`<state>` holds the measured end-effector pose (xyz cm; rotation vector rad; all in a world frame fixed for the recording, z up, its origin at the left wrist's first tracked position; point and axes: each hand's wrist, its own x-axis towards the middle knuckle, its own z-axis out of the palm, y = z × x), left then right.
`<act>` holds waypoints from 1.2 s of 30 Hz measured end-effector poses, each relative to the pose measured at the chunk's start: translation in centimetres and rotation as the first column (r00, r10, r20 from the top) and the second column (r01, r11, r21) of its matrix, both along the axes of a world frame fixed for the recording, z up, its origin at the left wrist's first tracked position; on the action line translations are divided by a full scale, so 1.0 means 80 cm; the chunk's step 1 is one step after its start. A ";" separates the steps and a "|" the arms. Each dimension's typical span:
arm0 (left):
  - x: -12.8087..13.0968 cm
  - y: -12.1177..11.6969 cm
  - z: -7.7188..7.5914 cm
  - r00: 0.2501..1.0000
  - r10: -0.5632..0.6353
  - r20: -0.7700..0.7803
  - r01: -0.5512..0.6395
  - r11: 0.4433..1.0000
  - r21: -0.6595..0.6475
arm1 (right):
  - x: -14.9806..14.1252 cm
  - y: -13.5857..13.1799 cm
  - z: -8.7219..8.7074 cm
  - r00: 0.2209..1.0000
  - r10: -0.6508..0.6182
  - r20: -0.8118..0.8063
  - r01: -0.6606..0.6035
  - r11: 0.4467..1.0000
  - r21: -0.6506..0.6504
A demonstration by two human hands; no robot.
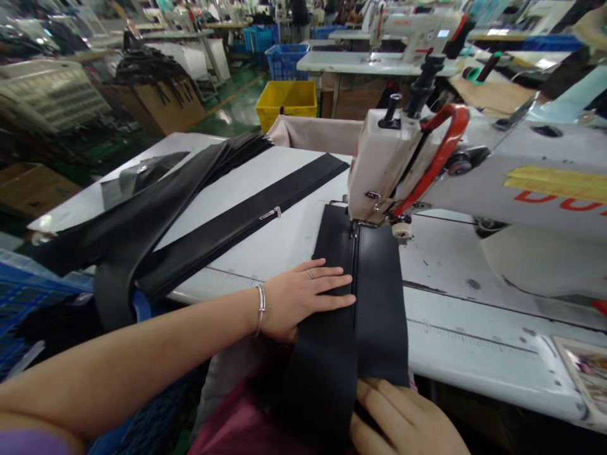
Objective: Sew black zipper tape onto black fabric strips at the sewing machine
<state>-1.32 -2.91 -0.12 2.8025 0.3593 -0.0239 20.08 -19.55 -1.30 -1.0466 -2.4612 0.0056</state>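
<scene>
A black zippered fabric strip (379,297) runs from under the needle of a white sewing machine (393,164) down over the table's front edge. My left hand (303,297) lies flat on the strip's left half, fingers stretched out toward the zipper line. My right hand (403,420) is at the bottom, its fingers curled around the lower end of the strip below the table edge.
A second black zipper strip (237,221) and a pile of black pieces (137,215) lie on the white table (474,316) to the left. A blue crate (19,303) sits at lower left. A yellow bin (287,101) and other sewing stations stand behind.
</scene>
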 end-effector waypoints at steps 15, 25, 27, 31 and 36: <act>0.010 0.037 0.002 0.999 -0.022 -0.023 0.024 0.995 0.093 | 0.020 0.041 0.002 0.998 -0.033 0.056 0.038 0.995 -0.091; 0.011 0.045 -0.003 0.999 -0.011 0.049 0.006 0.996 0.087 | 0.028 0.054 0.000 0.994 -0.056 0.091 0.067 0.990 -0.126; 0.010 0.045 -0.005 0.998 -0.008 0.058 0.003 0.996 0.085 | 0.028 0.056 0.000 0.993 -0.053 0.102 0.066 0.990 -0.126; 0.011 0.046 -0.007 0.998 -0.007 0.067 0.001 0.996 0.087 | 0.030 0.060 0.000 0.993 -0.047 0.106 0.058 0.993 -0.100; 0.013 0.050 -0.003 0.999 0.005 0.035 -0.008 0.996 0.090 | 0.032 0.063 0.000 0.994 -0.052 0.095 0.060 0.995 -0.082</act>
